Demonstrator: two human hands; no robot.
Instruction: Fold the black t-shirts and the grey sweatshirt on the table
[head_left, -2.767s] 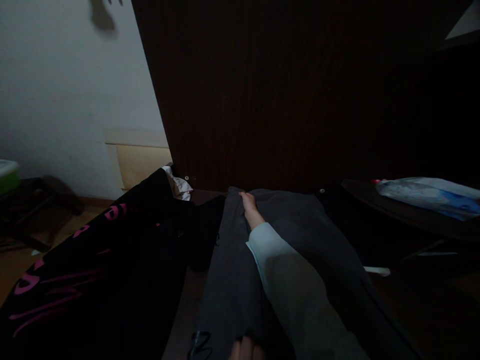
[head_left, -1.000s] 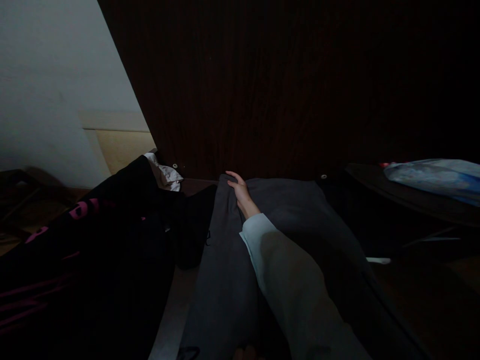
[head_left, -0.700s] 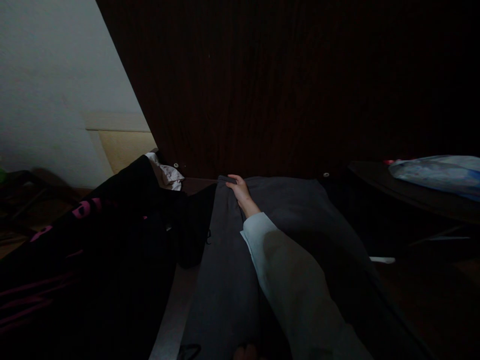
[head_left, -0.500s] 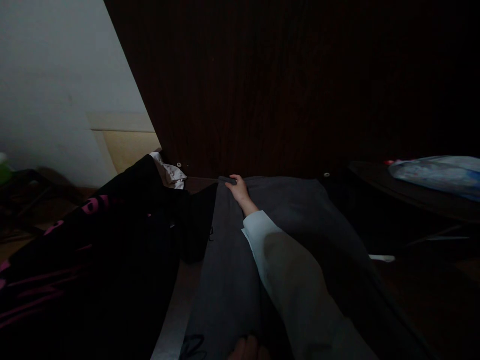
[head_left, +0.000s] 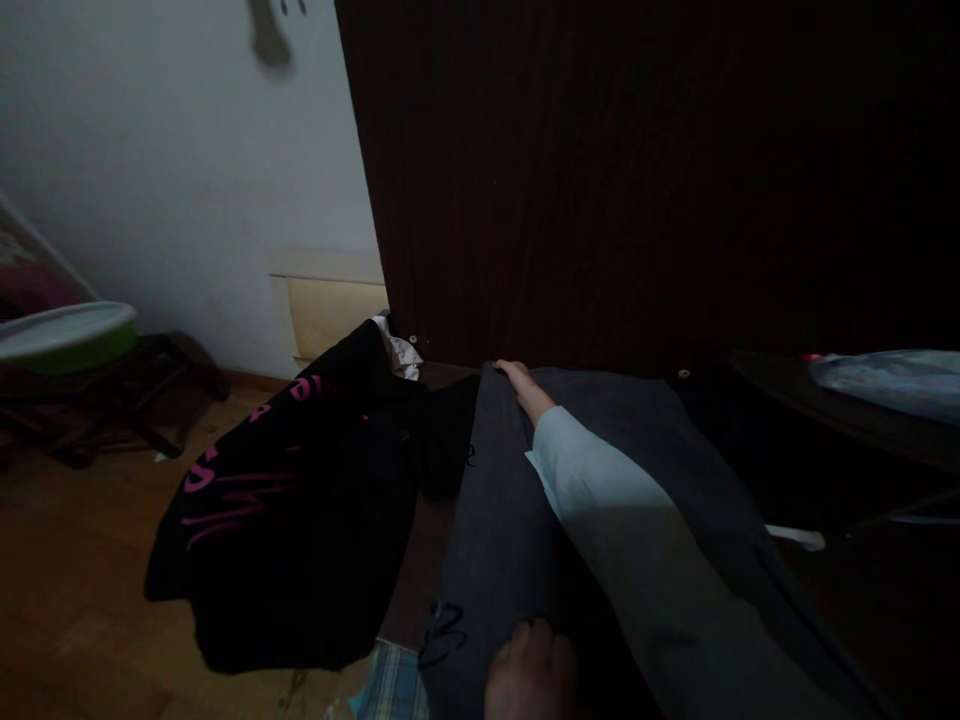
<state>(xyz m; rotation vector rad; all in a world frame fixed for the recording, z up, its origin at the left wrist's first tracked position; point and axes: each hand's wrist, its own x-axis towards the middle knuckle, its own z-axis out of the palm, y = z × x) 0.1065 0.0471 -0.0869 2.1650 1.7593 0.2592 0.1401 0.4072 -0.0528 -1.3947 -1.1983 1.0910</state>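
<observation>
A dark grey garment (head_left: 499, 530) with black lettering lies spread in front of me, its kind unclear. At its far edge my right hand (head_left: 525, 385) is closed on the cloth, thumb and fingers pinching a fold; the pale sleeve of that arm reaches in from the lower right. Close to me, at the bottom of the view, my left hand (head_left: 532, 670) is curled knuckles-up on the same garment. Its fingertips are hidden. Left of the grey cloth lies a black garment (head_left: 315, 520) with pink lettering, hanging down over the side.
A tall dark wooden panel (head_left: 600, 200) rises behind the garments. At the left, a green and white basin (head_left: 75, 340) sits on a dark stool (head_left: 142, 400) over wooden floor. A plastic-wrapped bundle (head_left: 892, 385) lies at the right. Plaid cloth (head_left: 394, 685) shows at the bottom.
The view has swung left, bringing in the basin and more floor. Both hands stay on the grey garment; more of my left hand now shows.
</observation>
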